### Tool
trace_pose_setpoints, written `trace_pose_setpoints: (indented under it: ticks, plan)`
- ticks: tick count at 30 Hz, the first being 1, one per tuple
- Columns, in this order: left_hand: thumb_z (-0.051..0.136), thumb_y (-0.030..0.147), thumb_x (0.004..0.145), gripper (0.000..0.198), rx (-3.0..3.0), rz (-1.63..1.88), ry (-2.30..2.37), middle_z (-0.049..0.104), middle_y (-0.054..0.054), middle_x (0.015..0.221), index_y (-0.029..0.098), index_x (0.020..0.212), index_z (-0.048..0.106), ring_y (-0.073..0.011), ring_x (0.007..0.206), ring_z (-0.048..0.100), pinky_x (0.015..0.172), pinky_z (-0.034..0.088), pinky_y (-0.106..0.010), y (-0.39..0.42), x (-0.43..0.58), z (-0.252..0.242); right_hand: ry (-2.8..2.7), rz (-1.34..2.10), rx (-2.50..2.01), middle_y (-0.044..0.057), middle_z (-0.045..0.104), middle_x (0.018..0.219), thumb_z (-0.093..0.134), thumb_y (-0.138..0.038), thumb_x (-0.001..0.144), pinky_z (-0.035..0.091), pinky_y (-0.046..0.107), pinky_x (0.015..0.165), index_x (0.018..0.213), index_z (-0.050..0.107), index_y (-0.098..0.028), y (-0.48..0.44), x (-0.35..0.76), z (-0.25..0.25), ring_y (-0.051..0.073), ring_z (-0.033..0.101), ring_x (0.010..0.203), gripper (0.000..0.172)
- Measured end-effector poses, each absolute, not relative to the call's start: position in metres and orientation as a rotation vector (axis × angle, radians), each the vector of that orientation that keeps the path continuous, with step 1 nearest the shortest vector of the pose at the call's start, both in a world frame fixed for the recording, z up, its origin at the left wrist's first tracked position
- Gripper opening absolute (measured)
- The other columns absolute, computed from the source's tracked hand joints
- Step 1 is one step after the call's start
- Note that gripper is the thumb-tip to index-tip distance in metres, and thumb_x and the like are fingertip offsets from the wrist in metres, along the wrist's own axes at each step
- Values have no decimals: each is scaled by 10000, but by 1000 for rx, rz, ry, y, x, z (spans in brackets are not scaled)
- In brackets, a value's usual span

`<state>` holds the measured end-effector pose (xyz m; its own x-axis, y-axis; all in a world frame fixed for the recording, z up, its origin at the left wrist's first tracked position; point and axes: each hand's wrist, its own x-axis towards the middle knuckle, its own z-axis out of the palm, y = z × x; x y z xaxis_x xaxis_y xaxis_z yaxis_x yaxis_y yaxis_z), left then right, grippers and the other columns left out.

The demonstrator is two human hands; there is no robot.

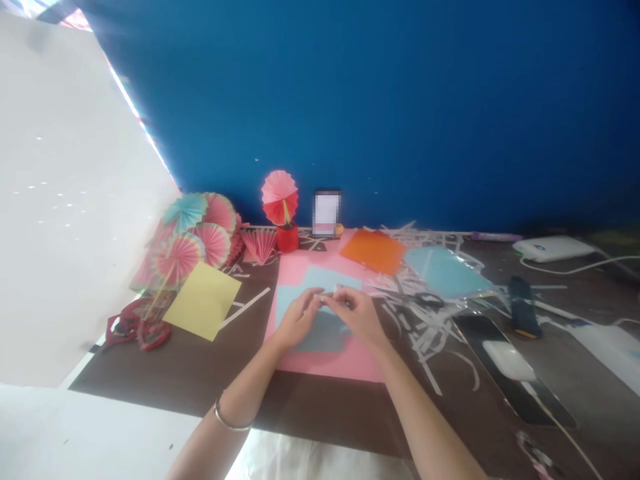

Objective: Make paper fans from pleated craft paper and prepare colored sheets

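My left hand (pixel 300 319) and my right hand (pixel 356 313) meet at the middle of the table, fingertips pinched together. Between them is a small pale piece, too small and blurred to make out. Beneath the hands lie light blue sheets (pixel 324 340) on a larger pink sheet (pixel 325 369). An orange square sheet (pixel 374 250) lies beyond my right hand. To the left is a yellow square sheet (pixel 203 300). A pink and red paper fan flower (pixel 280 197) stands in a red pot (pixel 287 238) behind the pink sheet.
Several folded paper fans (pixel 193 233) and red scissors (pixel 137 327) lie at left. White paper strips (pixel 433 333), a packet of light blue paper (pixel 445 272), a phone (pixel 515 373) with a white case and a white power bank (pixel 555 249) are at right. A blue wall (pixel 375 113) rises behind.
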<state>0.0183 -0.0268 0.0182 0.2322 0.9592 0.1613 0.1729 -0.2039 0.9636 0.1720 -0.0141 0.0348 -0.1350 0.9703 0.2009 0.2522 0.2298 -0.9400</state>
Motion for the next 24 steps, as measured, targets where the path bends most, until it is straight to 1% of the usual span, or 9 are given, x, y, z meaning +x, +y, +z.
trace_pose_setpoints:
  ticks: [4,7,10,13,18,24]
  plan:
    - [307,386,906,361,1612,1129,1145,660,-94,1021,170,1063,550,-195,945,623,861,450,-338,-24,20,16,-1640,934,-1206,-11,571,603,587,-368,738,425,262,657,597,528,-182,-14,173,34,138,533,632,240]
    - [302,372,911,341,1659,1171,1170,659,-95,1042,181,1061,541,-194,965,621,890,439,-353,-22,19,15,-1709,881,-1245,15,634,689,572,-361,753,425,258,646,686,605,-179,-14,176,36,162,570,699,197]
    - [309,365,910,321,1697,1188,1189,651,-89,1071,195,1071,529,-190,975,619,900,436,-358,-21,18,13,-1758,823,-1279,28,666,728,563,-365,761,428,263,643,728,640,-181,-14,179,38,173,591,701,202]
    - [312,362,909,315,1702,1194,1187,648,-82,1082,205,1076,527,-190,991,613,905,435,-362,-22,17,13,-1773,817,-1299,34,676,718,551,-392,769,437,272,647,740,645,-186,-14,180,41,182,610,694,228]
    - [332,386,900,322,1630,1204,1170,658,-87,1062,201,1060,541,-206,981,619,911,429,-378,-24,19,15,-1678,893,-1317,44,682,697,554,-447,754,459,280,628,753,612,-189,-15,178,43,200,643,703,265]
    - [338,413,895,352,1524,1224,1086,645,-110,1086,178,1061,541,-221,977,622,895,442,-386,-24,22,17,-1670,905,-1326,48,686,699,559,-448,744,472,288,653,739,614,-193,-13,179,39,200,652,710,261]
